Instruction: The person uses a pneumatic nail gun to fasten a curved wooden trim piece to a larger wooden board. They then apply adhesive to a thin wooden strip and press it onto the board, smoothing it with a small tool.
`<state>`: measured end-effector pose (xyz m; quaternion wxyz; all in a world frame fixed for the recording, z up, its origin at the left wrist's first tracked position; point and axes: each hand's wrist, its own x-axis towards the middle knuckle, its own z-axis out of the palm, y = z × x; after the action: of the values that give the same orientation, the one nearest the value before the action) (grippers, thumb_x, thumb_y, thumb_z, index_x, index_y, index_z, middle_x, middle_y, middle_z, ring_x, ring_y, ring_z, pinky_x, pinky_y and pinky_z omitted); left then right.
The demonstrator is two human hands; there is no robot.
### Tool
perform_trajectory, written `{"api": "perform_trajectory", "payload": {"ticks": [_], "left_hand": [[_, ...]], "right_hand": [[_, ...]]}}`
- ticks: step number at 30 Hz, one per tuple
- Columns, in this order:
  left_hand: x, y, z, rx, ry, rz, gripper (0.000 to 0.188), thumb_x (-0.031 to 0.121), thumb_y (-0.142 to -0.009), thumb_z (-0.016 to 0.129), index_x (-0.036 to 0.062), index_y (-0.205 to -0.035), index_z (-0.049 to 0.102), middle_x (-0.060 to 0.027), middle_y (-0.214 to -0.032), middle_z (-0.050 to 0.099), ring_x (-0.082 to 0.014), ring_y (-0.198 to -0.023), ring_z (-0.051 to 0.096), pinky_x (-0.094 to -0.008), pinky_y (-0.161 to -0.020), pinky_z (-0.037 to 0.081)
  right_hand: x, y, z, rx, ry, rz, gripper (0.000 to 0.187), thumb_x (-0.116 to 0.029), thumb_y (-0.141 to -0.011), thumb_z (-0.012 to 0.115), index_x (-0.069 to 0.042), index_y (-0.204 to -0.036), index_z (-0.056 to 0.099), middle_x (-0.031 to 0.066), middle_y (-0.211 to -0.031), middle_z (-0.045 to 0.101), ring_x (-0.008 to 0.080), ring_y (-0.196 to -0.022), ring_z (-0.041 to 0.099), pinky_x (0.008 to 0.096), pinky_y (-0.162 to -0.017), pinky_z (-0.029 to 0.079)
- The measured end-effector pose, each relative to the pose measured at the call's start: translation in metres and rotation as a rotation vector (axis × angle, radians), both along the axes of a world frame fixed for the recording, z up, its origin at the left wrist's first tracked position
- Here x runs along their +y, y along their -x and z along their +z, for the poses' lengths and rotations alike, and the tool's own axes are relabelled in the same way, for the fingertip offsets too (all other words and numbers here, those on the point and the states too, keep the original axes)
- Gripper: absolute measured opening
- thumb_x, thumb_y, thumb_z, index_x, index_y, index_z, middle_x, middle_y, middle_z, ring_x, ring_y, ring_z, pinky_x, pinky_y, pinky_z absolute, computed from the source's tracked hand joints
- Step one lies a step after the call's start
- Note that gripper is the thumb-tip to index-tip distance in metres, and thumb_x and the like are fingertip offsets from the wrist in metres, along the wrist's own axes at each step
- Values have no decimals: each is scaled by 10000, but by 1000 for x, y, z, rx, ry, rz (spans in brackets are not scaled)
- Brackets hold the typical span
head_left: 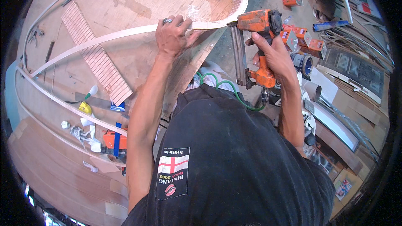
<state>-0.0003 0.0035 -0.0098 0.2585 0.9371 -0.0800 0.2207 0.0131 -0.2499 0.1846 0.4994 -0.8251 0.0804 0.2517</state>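
While our left hand pins the pale bent wood strip to the plywood board, fingers clamped over it, our right hand grips the orange nail gun, nose at strip's right end, far side. Progress: curve formed; fixing looks ongoing. Extras: slatted strip left, nail boxes right

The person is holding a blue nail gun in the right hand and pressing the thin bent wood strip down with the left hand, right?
Not quite: the nail gun is orange, not blue. The head view shows the right hand gripping its handle, with its nose against the thin bent wood strip. The rest is right: the left hand presses on that strip.
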Motion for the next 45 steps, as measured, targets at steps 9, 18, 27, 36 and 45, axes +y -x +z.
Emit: {"api": "perform_trajectory", "payload": {"ticks": [9,18,27,36,45], "left_hand": [[-1,1,0,38,73,-8,351,486,-724,816,187,-889,737,-12,-829,621,-223,-781,653,-398,-744,424],[-3,0,7,46,56,11,344,480,-699,828,183,-846,736,1,-811,620,-206,-783,634,-388,-737,412],[-5,0,9,67,76,19,323,452,-683,842,181,-829,747,2,-801,619,-212,-768,641,-390,-737,414],[-5,-1,7,50,46,22,319,461,-695,827,186,-833,743,6,-809,627,-209,-774,648,-387,-754,421],[-3,0,9,29,42,12,345,478,-705,841,179,-853,755,19,-802,631,-194,-754,622,-379,-702,415]], "right_hand": [[1,3,7,20,98,-34,483,-406,-1005,664,-23,-1287,584,86,-1016,683,97,-530,578,225,-409,423],[12,4,9,88,54,-33,546,-380,-988,691,-27,-1372,529,87,-1055,660,113,-568,595,276,-524,500],[16,8,10,52,89,-52,493,-418,-1000,670,-26,-1287,582,77,-1030,686,85,-540,584,216,-424,442],[14,8,3,61,66,-38,526,-430,-995,674,-24,-1310,561,77,-1025,681,83,-547,582,228,-467,470],[17,-2,3,74,110,39,602,-440,-980,687,-38,-1396,520,96,-1045,669,127,-566,593,277,-539,501]]}}
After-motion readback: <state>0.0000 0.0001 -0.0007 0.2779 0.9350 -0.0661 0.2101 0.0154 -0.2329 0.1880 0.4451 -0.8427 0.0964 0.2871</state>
